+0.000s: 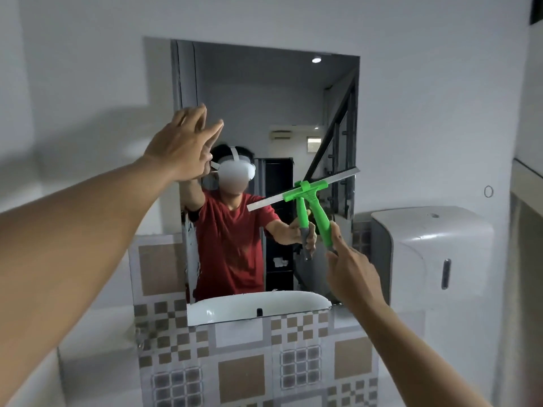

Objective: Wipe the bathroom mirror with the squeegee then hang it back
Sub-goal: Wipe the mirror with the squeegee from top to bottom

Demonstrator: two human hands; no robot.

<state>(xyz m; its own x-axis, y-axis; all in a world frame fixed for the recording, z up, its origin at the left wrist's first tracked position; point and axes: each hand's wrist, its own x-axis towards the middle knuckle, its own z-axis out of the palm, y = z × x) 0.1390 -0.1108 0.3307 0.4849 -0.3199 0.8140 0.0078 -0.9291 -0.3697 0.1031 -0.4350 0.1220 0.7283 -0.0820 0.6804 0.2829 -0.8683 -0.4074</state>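
So the squeegee (318, 201) is a bright green plastic one with a grey tip on the handle and a long silvery blade, tilted so the right end sits higher. Blade is against the mirror (264, 113), right-hand side, about mid-height, and its right end reaches just about to the mirror's right edge. Right hand (351, 271) is gripping the handle's lower end. Left hand (183, 145) is empty, fingers spread and loose, up at the mirror's left edge; can't tell if it actually touches the glass. Above the blade the glass is open up to the top edge. A white dispenser (426, 254) hangs on the wall just right of the mirror, patterned tiles (249, 371) below.
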